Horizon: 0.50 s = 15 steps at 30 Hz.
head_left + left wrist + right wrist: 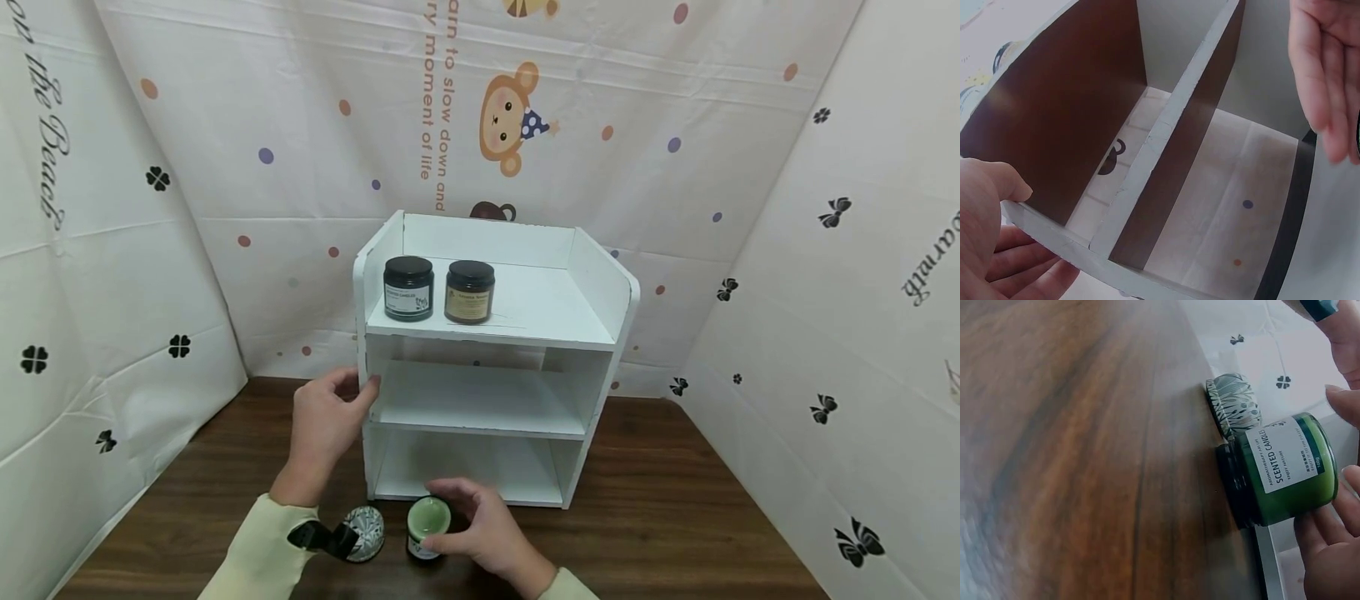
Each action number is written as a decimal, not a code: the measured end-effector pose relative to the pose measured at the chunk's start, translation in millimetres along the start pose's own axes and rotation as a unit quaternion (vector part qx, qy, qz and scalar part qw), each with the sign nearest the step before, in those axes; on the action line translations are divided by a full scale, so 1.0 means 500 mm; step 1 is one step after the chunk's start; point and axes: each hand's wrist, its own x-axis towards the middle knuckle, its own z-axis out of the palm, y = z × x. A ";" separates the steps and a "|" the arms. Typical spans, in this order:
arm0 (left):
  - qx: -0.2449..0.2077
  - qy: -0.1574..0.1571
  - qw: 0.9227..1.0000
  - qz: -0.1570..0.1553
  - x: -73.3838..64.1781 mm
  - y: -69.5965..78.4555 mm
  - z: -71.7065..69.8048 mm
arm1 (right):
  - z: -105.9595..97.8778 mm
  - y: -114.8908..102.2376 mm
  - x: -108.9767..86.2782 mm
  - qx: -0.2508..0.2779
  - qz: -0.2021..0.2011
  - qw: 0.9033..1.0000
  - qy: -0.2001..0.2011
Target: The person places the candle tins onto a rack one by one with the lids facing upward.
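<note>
Green candle jar (428,517) sits between the right fingers (459,488) and thumb (447,543).

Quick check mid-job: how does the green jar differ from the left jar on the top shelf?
The green jar is inverted, lid downward; the left jar stands upright.
The green jar is down at the tabletop, the left jar up on the top shelf.
The right hand holds the green jar; no hand touches the left jar.
Both have black lids and pale labels.
</note>
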 end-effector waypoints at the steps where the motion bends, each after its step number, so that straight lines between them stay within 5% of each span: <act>1: -0.001 0.000 1.000 0.000 0.000 0.001 0.000 | 0.001 0.001 0.001 -0.003 0.002 1.000 -0.003; 15: 0.005 0.000 1.000 -0.002 0.000 0.000 0.000 | 0.010 0.000 0.007 -0.055 0.019 0.998 -0.012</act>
